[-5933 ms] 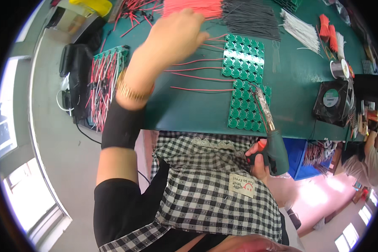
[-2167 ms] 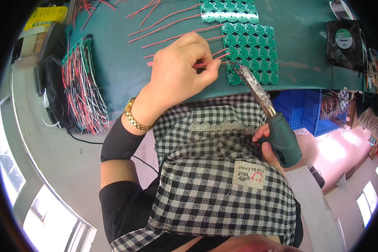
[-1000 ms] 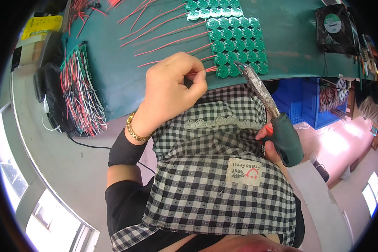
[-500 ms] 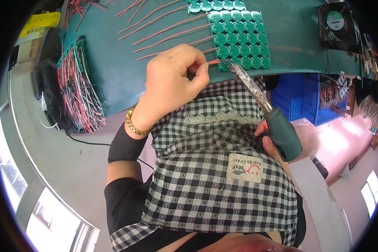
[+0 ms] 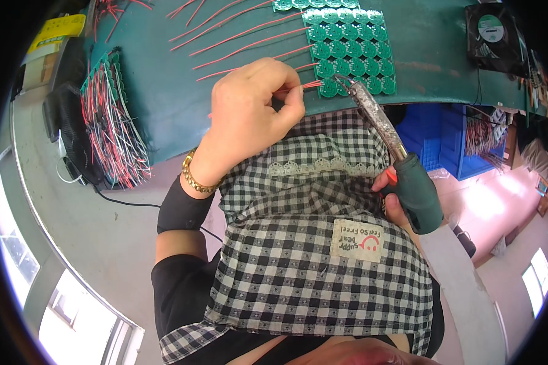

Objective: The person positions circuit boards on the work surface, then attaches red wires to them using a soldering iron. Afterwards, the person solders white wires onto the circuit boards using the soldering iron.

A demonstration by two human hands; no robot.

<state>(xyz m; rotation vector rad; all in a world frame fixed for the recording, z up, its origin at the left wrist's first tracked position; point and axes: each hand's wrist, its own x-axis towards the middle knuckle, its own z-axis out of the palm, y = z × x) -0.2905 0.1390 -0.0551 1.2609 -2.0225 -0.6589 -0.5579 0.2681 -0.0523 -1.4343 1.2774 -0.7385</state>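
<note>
The left hand (image 5: 249, 115) pinches a thin red wire (image 5: 298, 87) between thumb and fingertips, its bare end laid against the nearest corner of the green circuit board panel (image 5: 353, 52). The right hand (image 5: 391, 198) is wrapped around the dark green grip of a soldering iron (image 5: 402, 167), whose long metal barrel slants up to that same corner of the panel, the tip touching or just beside the wire's end; which of the two I cannot tell.

To do this joint well, I judge the wire should be kept dead still on its pad while the tip heats both wire and pad together, and the fingers should stay back from the hot barrel. The iron wants a steady, low angle so it does not bridge to the neighbouring round pads.

The panel is a grid of small round green boards, lying at the near edge of the teal table (image 5: 176, 103). Beyond and left of the panel, several loose red wires (image 5: 237, 36) lie fanned out. Far left of the panel sits a stack of boards with red and white leads (image 5: 106, 115) already attached. Right of the panel stands a black fan (image 5: 493, 33)
</note>
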